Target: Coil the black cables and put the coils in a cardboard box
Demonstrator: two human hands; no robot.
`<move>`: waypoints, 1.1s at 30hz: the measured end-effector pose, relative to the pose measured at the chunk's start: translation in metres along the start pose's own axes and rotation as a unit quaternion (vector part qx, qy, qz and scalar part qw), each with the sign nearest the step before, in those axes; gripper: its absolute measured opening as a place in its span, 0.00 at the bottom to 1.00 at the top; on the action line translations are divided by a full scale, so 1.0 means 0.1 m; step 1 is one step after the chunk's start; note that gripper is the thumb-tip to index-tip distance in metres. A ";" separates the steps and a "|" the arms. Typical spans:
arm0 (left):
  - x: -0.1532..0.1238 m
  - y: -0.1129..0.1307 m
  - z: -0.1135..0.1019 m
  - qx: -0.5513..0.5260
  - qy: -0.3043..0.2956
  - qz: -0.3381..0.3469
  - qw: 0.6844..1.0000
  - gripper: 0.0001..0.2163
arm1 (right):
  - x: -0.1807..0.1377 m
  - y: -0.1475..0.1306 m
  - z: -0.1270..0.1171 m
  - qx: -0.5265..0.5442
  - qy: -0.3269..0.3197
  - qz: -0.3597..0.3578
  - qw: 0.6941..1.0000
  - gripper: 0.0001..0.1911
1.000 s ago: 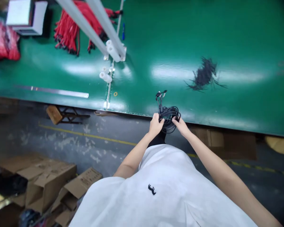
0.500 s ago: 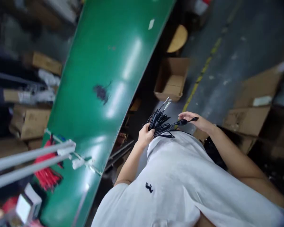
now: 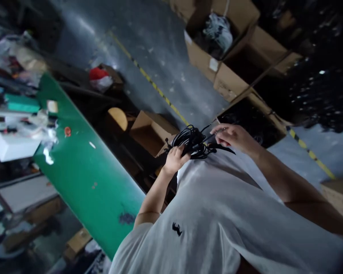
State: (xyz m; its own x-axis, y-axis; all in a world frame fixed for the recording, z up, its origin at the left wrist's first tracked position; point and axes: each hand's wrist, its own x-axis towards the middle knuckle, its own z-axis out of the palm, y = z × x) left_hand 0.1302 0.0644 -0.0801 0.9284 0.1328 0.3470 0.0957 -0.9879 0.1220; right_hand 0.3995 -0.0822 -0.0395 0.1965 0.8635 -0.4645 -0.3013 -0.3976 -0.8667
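A coiled bundle of black cables (image 3: 192,140) is in front of my white shirt. My left hand (image 3: 175,159) is closed around its left side, fingers wrapped over the loops. Close by on the right, my right hand (image 3: 231,136) has its fingers bent together on a thin cable length leading out of the bundle. The exact pinch is partly hidden. A dark flat strand sticks out of the bundle below my right fingers.
A long green table (image 3: 97,171) stretches along the left. An open cardboard box (image 3: 153,131) stands on the floor just beyond my hands. More open boxes (image 3: 202,57), one holding pale cords, stand ahead right. Yellow-black tape (image 3: 154,85) crosses the floor.
The view has swung to the right, toward the floor boxes. The cable bundle has turned in my left hand. My right fingers have gone from spread beside a plug to bent on a thin cable.
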 end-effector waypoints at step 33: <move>-0.04 0.22 2.04 -0.076 -0.520 -0.391 0.755 0.08 | 0.24 3.99 -1.30 0.102 0.426 0.361 0.823 0.23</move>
State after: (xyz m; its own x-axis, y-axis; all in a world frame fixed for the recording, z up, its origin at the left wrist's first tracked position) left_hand 0.2020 0.0262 -0.2685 0.3962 0.4586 -0.7955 0.7919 -0.6091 0.0433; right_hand 0.4055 -0.2602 -0.4203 0.4551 -0.1406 -0.8792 -0.7600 -0.5759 -0.3013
